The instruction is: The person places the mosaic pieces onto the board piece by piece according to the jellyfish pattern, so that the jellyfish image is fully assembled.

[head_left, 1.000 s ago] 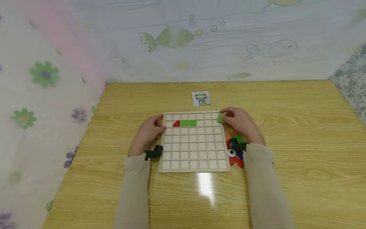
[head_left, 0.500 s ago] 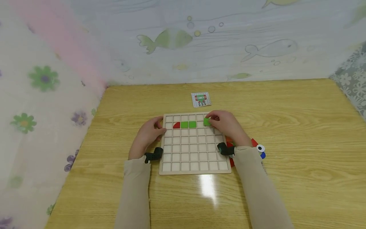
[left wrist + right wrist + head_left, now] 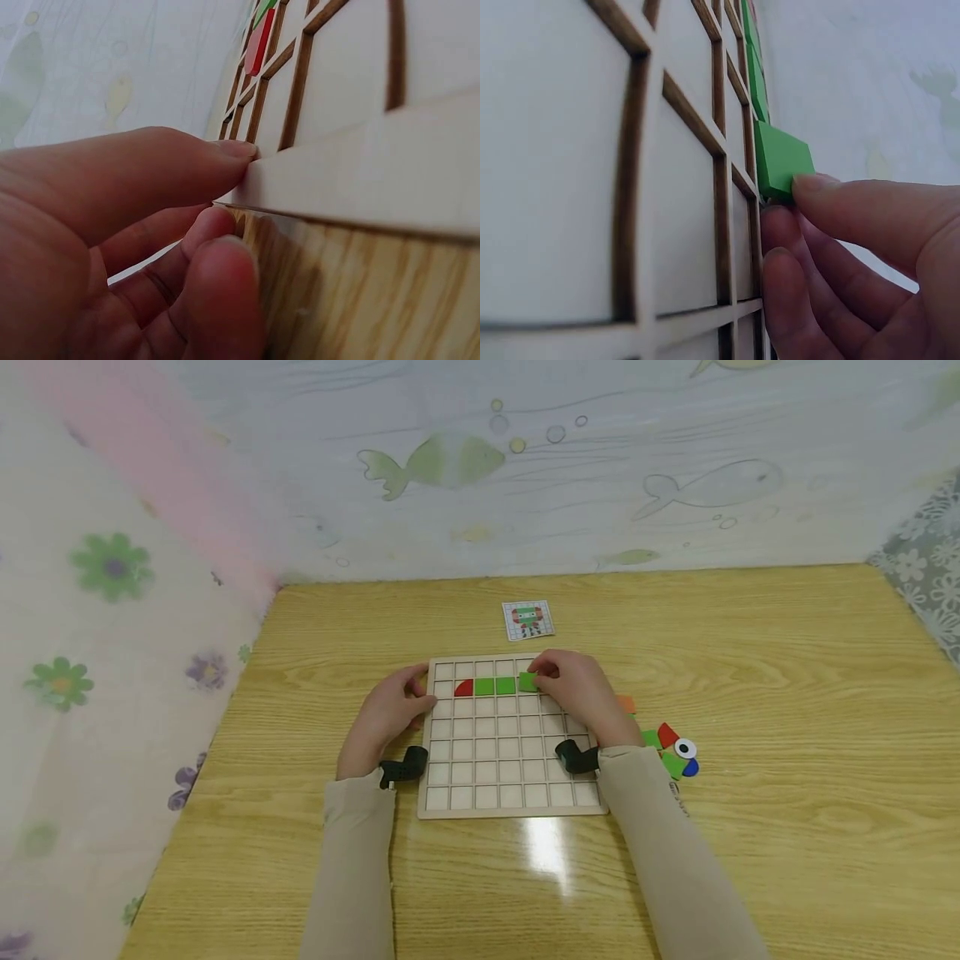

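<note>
Right hand [image 3: 576, 687] pinches a green square tile [image 3: 782, 159], its tilt clear only from the right wrist; left hand [image 3: 388, 703] grips the wooden grid board [image 3: 510, 814].

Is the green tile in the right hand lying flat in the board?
No: the right hand pinches the green tile, which tilts up off the board.

Found 2 sleeved forearms [image 3: 352, 860] extended forward, the right slanting inward. Observed left hand [image 3: 384, 710] with thumb above bent fingers. Noted right hand [image 3: 581, 691] pinching between thumb and forefinger.
</note>
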`<state>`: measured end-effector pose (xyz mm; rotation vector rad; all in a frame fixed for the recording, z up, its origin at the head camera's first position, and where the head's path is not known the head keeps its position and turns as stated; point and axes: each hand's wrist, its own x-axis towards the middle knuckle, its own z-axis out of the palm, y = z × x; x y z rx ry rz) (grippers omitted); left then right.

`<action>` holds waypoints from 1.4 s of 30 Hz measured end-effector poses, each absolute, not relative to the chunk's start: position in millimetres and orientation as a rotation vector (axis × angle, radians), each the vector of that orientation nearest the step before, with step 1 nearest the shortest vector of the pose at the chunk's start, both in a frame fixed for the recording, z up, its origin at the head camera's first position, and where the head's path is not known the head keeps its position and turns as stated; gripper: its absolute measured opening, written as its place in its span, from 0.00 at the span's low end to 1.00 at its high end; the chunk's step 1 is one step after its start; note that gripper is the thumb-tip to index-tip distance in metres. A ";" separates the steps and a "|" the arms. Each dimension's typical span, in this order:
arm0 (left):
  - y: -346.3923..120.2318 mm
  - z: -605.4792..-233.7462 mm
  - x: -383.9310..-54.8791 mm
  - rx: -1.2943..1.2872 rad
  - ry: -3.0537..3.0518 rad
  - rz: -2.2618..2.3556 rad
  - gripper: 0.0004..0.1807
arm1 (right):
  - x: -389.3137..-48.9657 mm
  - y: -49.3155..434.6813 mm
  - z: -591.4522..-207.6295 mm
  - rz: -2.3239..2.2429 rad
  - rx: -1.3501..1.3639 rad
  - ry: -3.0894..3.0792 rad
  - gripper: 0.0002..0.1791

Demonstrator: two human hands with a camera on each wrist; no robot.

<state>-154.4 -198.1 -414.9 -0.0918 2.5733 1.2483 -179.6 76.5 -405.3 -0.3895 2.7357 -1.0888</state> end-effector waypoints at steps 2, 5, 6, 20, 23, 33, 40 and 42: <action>-198.3 -415.3 -154.5 -0.091 2.575 1.251 0.32 | -179.7 75.3 -406.4 -1.072 -0.397 2.752 0.08; -198.4 -415.3 -154.6 -0.086 2.577 1.249 0.32 | -180.1 73.8 -408.1 -1.049 -0.410 2.768 0.07; -198.4 -415.2 -154.5 -0.086 2.577 1.247 0.32 | -180.1 73.3 -408.5 -1.039 -0.415 2.772 0.07; -198.0 -415.7 -151.6 -0.070 2.572 1.223 0.32 | -176.7 72.1 -412.9 -0.982 -0.464 2.785 0.07; -197.8 -415.1 -151.7 -0.057 2.578 1.228 0.32 | -177.7 74.8 -411.7 -0.994 -0.475 2.767 0.08; -199.2 -414.2 -152.4 -0.065 2.586 1.252 0.31 | -176.3 91.5 -397.3 -1.015 -0.463 2.639 0.12; -199.5 -415.6 -152.4 -0.081 2.593 1.240 0.32 | -169.4 102.4 -387.4 -1.017 -0.477 2.661 0.14; -199.6 -415.9 -152.5 -0.079 2.594 1.241 0.32 | -166.4 105.5 -385.2 -1.006 -0.490 2.656 0.14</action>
